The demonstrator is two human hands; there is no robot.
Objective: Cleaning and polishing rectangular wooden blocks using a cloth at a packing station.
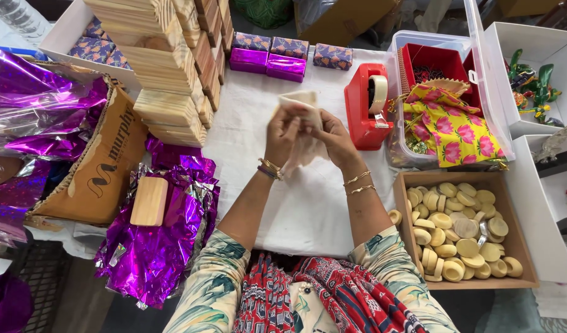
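Observation:
My left hand (282, 137) and my right hand (333, 139) are raised together over the white table cloth (308, 209), both gripping a small cream cloth pouch (301, 105) between them. The pouch hangs down between my palms, partly hidden by my fingers. Bangles ring both wrists. A red tape dispenser (365, 108) stands just right of my right hand.
A stack of wooden blocks (166, 68) rises at the left, with purple foil sheets (160, 240) and one wooden block (149, 201) below it. Wrapped purple boxes (268, 58) lie at the back. A wooden tray of round wooden discs (462, 231) sits at right, beside a clear bin with floral fabric (453, 126).

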